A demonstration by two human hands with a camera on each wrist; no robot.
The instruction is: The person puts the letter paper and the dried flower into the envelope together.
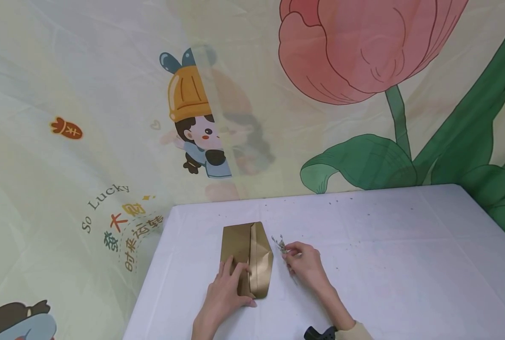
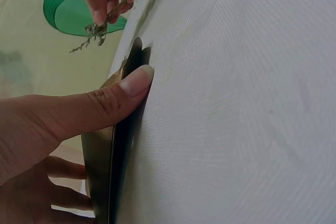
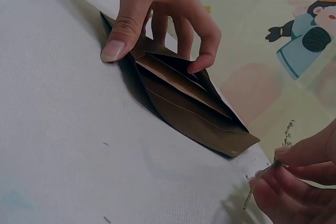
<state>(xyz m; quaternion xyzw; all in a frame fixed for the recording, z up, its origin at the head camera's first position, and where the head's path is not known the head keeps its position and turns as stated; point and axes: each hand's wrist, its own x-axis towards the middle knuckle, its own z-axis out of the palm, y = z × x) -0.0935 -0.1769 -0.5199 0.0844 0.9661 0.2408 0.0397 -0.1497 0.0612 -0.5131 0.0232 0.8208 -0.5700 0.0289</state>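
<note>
A gold envelope [image 1: 236, 240] lies on the table with its flap [image 1: 261, 259] unfolded to the right. My left hand [image 1: 224, 293] grips its near end, thumb at the edge and index finger bent at the mouth. In the right wrist view the envelope's mouth [image 3: 178, 85] gapes, and a pale paper edge shows inside. Right of the flap, my right hand [image 1: 306, 264] pinches a small dried sprig [image 1: 280, 244] between thumb and fingers. Its leafy tip points away from me, and the thin stem [image 3: 253, 188] sticks out below the fingers.
A white cloth covers the table [image 1: 388, 264]. Small dark crumbs [image 1: 337, 202] are scattered toward its far edge and right of the envelope. Behind it hangs a printed curtain [image 1: 252, 94] with a large pink tulip and cartoon figures.
</note>
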